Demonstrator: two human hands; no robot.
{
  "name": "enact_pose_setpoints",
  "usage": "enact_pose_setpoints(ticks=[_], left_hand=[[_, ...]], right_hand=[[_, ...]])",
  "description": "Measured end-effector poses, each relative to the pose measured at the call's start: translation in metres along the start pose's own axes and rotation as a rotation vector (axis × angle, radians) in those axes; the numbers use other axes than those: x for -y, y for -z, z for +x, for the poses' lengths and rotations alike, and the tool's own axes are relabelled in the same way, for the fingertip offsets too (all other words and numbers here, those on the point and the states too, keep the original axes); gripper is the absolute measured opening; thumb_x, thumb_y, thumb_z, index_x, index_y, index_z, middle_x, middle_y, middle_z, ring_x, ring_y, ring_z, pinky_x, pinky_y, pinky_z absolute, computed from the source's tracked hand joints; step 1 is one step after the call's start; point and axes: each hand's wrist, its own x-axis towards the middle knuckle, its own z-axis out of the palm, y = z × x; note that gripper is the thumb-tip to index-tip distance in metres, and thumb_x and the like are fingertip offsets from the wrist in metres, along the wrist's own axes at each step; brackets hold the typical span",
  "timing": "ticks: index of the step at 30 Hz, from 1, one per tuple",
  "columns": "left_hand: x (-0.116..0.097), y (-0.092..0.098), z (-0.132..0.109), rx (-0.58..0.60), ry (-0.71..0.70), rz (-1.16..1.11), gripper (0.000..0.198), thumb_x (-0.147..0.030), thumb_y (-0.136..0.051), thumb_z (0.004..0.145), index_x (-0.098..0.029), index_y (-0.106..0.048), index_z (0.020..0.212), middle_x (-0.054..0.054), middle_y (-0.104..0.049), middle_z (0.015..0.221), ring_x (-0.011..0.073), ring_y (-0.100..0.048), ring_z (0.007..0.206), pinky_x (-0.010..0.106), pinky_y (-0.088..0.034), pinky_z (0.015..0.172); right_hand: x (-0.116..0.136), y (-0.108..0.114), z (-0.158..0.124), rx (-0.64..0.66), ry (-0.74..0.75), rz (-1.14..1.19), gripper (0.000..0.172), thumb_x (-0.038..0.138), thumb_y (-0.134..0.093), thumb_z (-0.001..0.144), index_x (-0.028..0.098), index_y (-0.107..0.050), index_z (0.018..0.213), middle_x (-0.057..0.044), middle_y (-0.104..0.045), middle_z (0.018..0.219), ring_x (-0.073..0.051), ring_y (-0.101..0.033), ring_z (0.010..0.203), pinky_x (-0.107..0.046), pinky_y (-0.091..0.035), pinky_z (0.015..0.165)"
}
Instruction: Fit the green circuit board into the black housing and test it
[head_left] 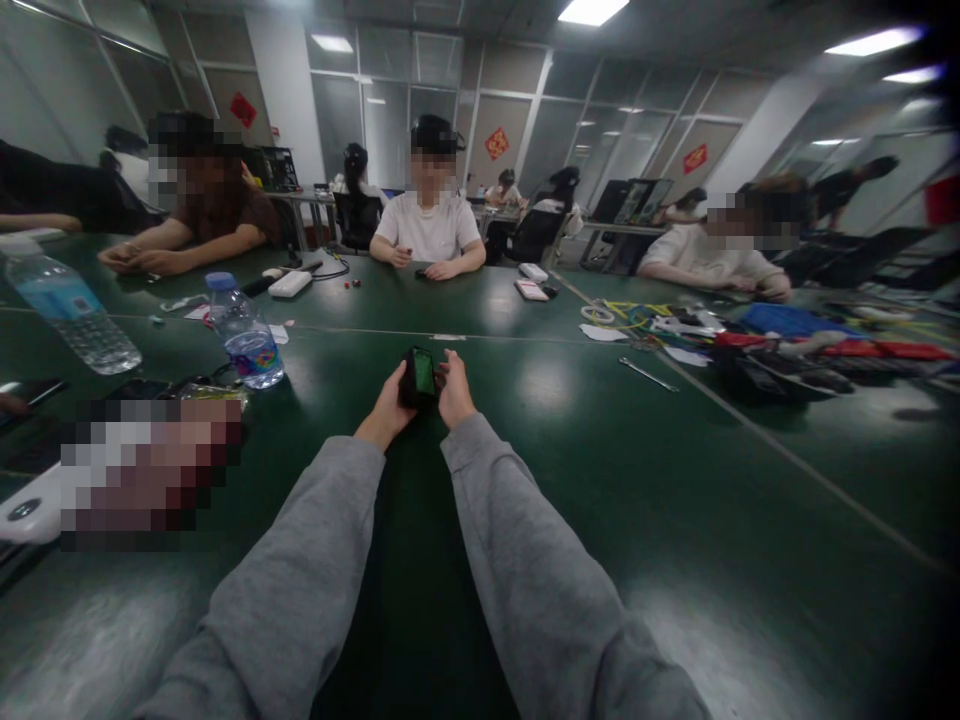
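Observation:
A small black box-like object point(421, 374) with a glossy, greenish face is held up just above the green table point(570, 480). My left hand point(391, 408) grips it from the left, thumb along its near side. Close to its right side is my right hand point(455, 388), fingers apart and slightly bent; whether the fingertips touch the box cannot be made out. Both forearms, in grey sleeves, reach forward from the bottom of the view. What exactly the box is remains too small to tell.
Two water bottles, one nearer point(247, 335) and one farther left point(75, 315), stand at left. On the right lie a wrench point(649, 374) and a heap of cables and tools point(795, 345). A person in a white shirt point(429, 225) sits opposite, near a white power bank point(291, 284).

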Motion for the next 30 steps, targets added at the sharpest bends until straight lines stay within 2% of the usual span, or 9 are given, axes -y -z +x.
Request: enact_pose_setpoints(ticks=[1, 4, 9, 13, 15, 18, 21, 25, 30], left_hand=[[-0.003, -0.002, -0.002, 0.002, -0.01, -0.021, 0.029, -0.04, -0.059, 0.087, -0.016, -0.068, 0.101, 0.009, -0.072, 0.088, 0.0232, -0.068, 0.084, 0.036, -0.054, 0.078], [-0.011, -0.003, -0.004, -0.001, -0.092, 0.01, 0.023, -0.03, -0.068, 0.081, -0.016, -0.066, 0.098, 0.006, -0.07, 0.085, 0.0173, -0.066, 0.075, 0.03, -0.053, 0.071], [-0.016, 0.003, 0.001, -0.082, -0.249, 0.296, 0.039, -0.011, -0.074, 0.063, -0.018, -0.061, 0.099, 0.004, -0.066, 0.084, 0.0181, -0.064, 0.074, 0.029, -0.048, 0.067], [-0.014, 0.004, 0.004, -0.239, -0.471, 0.611, 0.05, -0.011, -0.081, 0.058, -0.022, -0.06, 0.102, 0.007, -0.066, 0.097, 0.0271, -0.061, 0.101, 0.034, -0.045, 0.084], [-0.013, 0.0, 0.003, -0.256, -0.543, 0.71, 0.06, -0.014, -0.087, 0.054, -0.023, -0.06, 0.106, 0.01, -0.064, 0.11, 0.0316, -0.054, 0.118, 0.036, -0.04, 0.096], [-0.012, -0.008, 0.0, -0.163, -0.572, 0.784, 0.057, -0.025, -0.085, 0.063, -0.023, -0.059, 0.115, 0.014, -0.056, 0.13, 0.0339, -0.041, 0.134, 0.04, -0.031, 0.108], [-0.012, -0.018, -0.005, -0.104, -0.549, 0.894, 0.048, -0.034, -0.074, 0.077, -0.022, -0.059, 0.121, 0.016, -0.049, 0.14, 0.0349, -0.034, 0.14, 0.043, -0.024, 0.113], [-0.013, -0.032, -0.017, -0.103, -0.589, 1.104, 0.056, -0.03, -0.075, 0.075, -0.02, -0.058, 0.127, 0.018, -0.05, 0.138, 0.0385, -0.041, 0.135, 0.046, -0.028, 0.112], [-0.016, -0.043, -0.028, -0.128, -0.682, 1.474, 0.059, -0.027, -0.063, 0.084, -0.018, -0.047, 0.139, 0.016, -0.052, 0.138, 0.0315, -0.049, 0.129, 0.045, -0.037, 0.107]], right_hand=[[0.001, 0.001, -0.001, -0.047, -0.092, 0.036, 0.018, 0.036, -0.044, 0.095, 0.025, -0.058, 0.093, 0.005, -0.053, 0.074, -0.012, -0.054, 0.065, -0.021, -0.047, 0.063], [0.003, 0.002, -0.009, -0.022, -0.243, 0.145, 0.024, 0.04, -0.041, 0.097, 0.024, -0.059, 0.095, 0.004, -0.059, 0.072, -0.012, -0.056, 0.059, -0.023, -0.047, 0.058], [-0.003, -0.003, -0.023, 0.023, -0.303, 0.175, 0.023, 0.042, -0.044, 0.096, 0.029, -0.06, 0.106, 0.005, -0.064, 0.073, -0.012, -0.061, 0.061, -0.024, -0.051, 0.063], [-0.009, -0.007, -0.027, 0.085, -0.322, 0.164, 0.025, 0.042, -0.043, 0.097, 0.031, -0.061, 0.11, 0.005, -0.067, 0.073, -0.016, -0.066, 0.07, -0.03, -0.055, 0.072], [-0.011, -0.007, -0.028, 0.098, -0.323, 0.161, 0.026, 0.04, -0.042, 0.097, 0.029, -0.062, 0.11, 0.004, -0.07, 0.075, -0.017, -0.068, 0.076, -0.032, -0.056, 0.076], [-0.012, -0.004, -0.028, 0.109, -0.337, 0.205, 0.026, 0.04, -0.042, 0.098, 0.027, -0.064, 0.105, 0.002, -0.071, 0.077, -0.018, -0.069, 0.082, -0.033, -0.057, 0.079], [-0.01, 0.0, -0.027, 0.108, -0.371, 0.264, 0.03, 0.041, -0.041, 0.098, 0.024, -0.065, 0.098, 0.0, -0.072, 0.078, -0.019, -0.07, 0.086, -0.036, -0.058, 0.081], [-0.004, 0.003, -0.026, 0.093, -0.415, 0.313, 0.036, 0.043, -0.04, 0.098, 0.02, -0.067, 0.098, -0.004, -0.073, 0.081, -0.021, -0.07, 0.09, -0.038, -0.059, 0.082], [-0.002, 0.006, -0.024, 0.115, -0.411, 0.394, 0.037, 0.04, -0.038, 0.1, 0.019, -0.068, 0.104, -0.004, -0.074, 0.082, -0.019, -0.07, 0.091, -0.036, -0.058, 0.086]])
